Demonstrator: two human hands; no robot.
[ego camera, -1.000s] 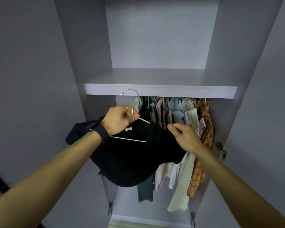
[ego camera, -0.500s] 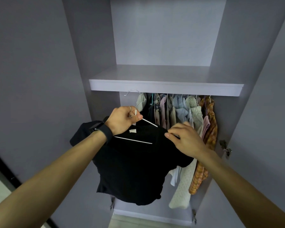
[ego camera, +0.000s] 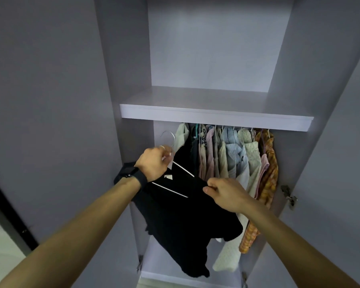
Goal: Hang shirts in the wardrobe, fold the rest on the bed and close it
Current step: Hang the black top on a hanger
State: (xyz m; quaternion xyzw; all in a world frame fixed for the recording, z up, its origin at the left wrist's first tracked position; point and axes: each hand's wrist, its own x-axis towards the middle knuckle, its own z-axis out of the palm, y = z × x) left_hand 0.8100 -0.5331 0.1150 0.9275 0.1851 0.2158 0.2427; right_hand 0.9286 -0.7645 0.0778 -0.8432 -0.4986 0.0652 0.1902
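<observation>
Our left hand [ego camera: 154, 163] pinches the hanger [ego camera: 169, 190] at its neck, hook poking up just above the grip — rail's hidden under the shelf [ego camera: 216, 119] higher up. Down-right along the bar, our right hand [ego camera: 227, 194] grips the black shirt [ego camera: 185, 221].

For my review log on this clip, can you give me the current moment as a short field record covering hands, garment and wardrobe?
left hand: grips the white hanger at its neck, under the hook
right hand: pinches the black shirt near its shoulder
black shirt: on the hanger, held up in front of the wardrobe
hook: left of the hung clothes, below the shelf; rail hidden
wardrobe: open
</observation>
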